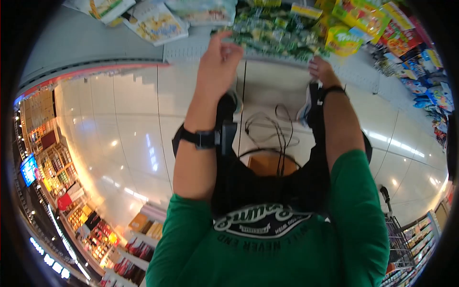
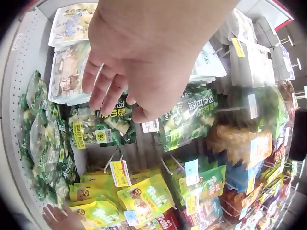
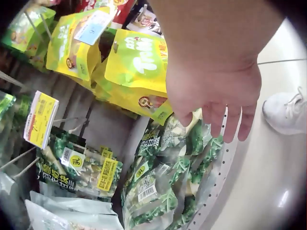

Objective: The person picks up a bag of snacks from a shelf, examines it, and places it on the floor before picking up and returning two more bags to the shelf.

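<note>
Several green-and-clear snack bags [image 1: 275, 36] lie in a row along the front of a low shelf. Near their left end is my left hand [image 1: 221, 60], fingers loosely bent with nothing in them. In the left wrist view that hand [image 2: 139, 67] hangs before pegged green snack bags [image 2: 103, 127] and pale pouches [image 2: 72, 72]. My right hand [image 1: 324, 71] is at the row's right end, by the shelf edge. The right wrist view shows this hand [image 3: 216, 100] with extended fingers, overlapping the lying green bags [image 3: 153, 191], beside yellow gummy candy bags [image 3: 136, 69].
Price tags [image 2: 120, 173] stick out on metal pegs. The perforated shelf lip [image 3: 204, 208] runs along the front. On the tiled floor are black cables [image 1: 267, 126] and a brown box [image 1: 270, 165] between the person's legs. A shopping cart [image 1: 399, 241] stands behind at right.
</note>
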`<act>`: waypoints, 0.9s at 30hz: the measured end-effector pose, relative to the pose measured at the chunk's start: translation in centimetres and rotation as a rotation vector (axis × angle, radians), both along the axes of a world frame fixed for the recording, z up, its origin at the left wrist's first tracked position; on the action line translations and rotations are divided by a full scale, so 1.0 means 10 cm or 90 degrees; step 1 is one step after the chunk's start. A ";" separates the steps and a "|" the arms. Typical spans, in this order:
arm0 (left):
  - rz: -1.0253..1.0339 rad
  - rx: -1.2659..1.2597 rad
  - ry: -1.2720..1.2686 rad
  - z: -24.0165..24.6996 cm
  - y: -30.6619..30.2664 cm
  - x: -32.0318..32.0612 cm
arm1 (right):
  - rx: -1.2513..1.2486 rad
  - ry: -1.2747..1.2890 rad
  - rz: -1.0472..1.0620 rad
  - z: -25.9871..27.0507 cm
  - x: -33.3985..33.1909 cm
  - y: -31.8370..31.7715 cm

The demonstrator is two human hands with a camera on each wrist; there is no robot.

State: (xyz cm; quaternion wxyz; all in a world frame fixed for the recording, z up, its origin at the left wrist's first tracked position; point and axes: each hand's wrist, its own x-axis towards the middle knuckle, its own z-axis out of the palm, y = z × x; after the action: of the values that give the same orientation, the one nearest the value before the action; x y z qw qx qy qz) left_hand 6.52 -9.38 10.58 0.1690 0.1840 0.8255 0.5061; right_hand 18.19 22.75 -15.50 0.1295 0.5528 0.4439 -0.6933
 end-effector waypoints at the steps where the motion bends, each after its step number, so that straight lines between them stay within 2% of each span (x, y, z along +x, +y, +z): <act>1: -0.007 0.021 0.016 -0.01 -0.02 -0.02 | 0.023 0.006 -0.021 0.12 -0.01 -0.10; 2: -0.003 0.008 0.005 0.00 -0.03 -0.04 | 0.053 0.024 -0.045 0.25 -0.13 -0.14; 6: -0.017 -0.029 0.005 0.04 -0.04 -0.18 | -0.005 0.023 -0.089 -0.03 -0.23 -0.06; 8: -0.039 0.022 -0.031 0.11 0.01 -0.23 | -0.059 0.053 -0.143 -0.04 -0.26 -0.01; 9: -0.023 -0.005 -0.046 0.16 0.04 -0.22 | -0.046 0.059 -0.186 -0.05 -0.27 -0.02; 12: -0.012 -0.018 -0.052 0.10 0.02 -0.20 | -0.061 0.056 -0.182 -0.52 -0.31 0.14; 15: -0.036 -0.047 -0.029 0.10 0.00 -0.16 | -0.044 0.072 -0.219 -0.39 -0.34 0.05; 20: -0.053 -0.048 0.039 0.08 0.00 -0.10 | 0.019 0.105 -0.249 0.36 -0.31 -0.25; 22: -0.052 -0.054 0.037 0.03 0.01 -0.01 | 0.001 0.180 -0.306 0.72 -0.27 -0.44; 24: -0.123 -0.108 0.030 -0.07 0.02 0.05 | 0.002 0.225 -0.335 1.24 -0.22 -0.67; 27: -0.231 -0.216 0.059 -0.29 -0.01 0.21 | -0.024 0.270 -0.282 1.77 0.05 -0.81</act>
State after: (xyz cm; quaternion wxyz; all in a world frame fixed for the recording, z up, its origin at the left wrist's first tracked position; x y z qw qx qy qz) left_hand 8.65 -9.43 7.63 0.2477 0.3210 0.8588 0.3131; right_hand 18.70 14.62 2.19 -0.1103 0.4764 0.3166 -0.8128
